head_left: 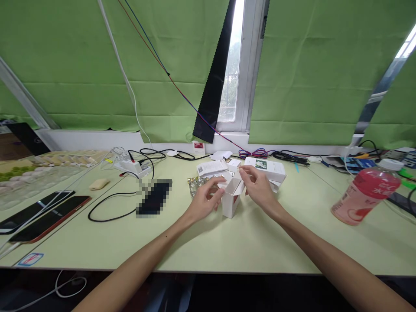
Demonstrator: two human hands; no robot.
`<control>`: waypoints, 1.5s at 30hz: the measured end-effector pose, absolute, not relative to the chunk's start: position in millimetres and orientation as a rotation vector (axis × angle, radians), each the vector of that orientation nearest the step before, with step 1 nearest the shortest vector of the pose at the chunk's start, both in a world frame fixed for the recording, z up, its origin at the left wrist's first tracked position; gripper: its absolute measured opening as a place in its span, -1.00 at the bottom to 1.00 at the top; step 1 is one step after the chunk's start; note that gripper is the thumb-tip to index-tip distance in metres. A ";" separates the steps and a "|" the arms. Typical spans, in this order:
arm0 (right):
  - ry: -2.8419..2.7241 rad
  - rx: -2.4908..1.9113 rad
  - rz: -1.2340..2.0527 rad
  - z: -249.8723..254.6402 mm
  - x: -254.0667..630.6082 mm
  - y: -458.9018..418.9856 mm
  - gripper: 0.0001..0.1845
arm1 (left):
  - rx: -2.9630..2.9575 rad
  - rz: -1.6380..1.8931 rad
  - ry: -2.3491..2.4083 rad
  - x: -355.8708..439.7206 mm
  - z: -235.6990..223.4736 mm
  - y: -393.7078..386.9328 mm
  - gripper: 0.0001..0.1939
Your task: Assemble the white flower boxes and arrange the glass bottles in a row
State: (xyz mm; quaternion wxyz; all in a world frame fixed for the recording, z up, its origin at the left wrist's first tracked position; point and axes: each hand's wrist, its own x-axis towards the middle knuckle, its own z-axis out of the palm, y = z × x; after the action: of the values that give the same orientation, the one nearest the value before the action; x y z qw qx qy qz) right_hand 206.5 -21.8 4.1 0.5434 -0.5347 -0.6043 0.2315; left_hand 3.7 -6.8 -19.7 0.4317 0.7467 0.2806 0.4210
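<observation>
- White cardboard box (228, 207), narrow, open-topped: upright; I'd brace its walls lightly.
- Left hand (202, 201), right hand (259, 189): half-curled at flaps, can't tell grip; soft fingertips avoid creases.
- Behind: white oblong carton (274, 169).

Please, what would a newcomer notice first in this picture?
Probably the bright window gap between the large green coverings at the back. Then the pink bottle with a white cap, on the right side. In the middle, the left hand and right hand are at an open white box.
</observation>
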 end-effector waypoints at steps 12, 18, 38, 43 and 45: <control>-1.434 -1.096 0.646 4.3 203.1 -21.4 -0.52 | 1.975 0.944 0.578 0.0 -14.2 -17.7 -0.59; -1.436 -1.105 0.657 4.9 202.6 -22.1 -0.56 | 2.029 0.909 0.571 -2.1 -16.1 -18.4 -0.58; -1.448 -1.043 0.654 -6.1 200.1 -17.5 -0.59 | 2.206 0.933 0.569 3.5 -19.7 -23.3 -0.44; -1.446 -1.055 0.639 -7.3 198.8 -19.3 -0.54 | 2.262 0.945 0.589 5.7 -23.8 -22.4 -0.40; -1.454 -1.066 0.645 -6.9 197.9 -20.9 -0.54 | 2.269 0.934 0.618 6.4 -24.5 -22.3 -0.38</control>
State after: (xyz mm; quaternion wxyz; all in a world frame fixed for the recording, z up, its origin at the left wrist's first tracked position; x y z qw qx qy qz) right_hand 197.9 -20.9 -6.9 0.5758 -0.4551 -0.6208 0.2755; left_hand 6.4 -22.3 -24.5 0.3009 0.8551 0.2330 0.3520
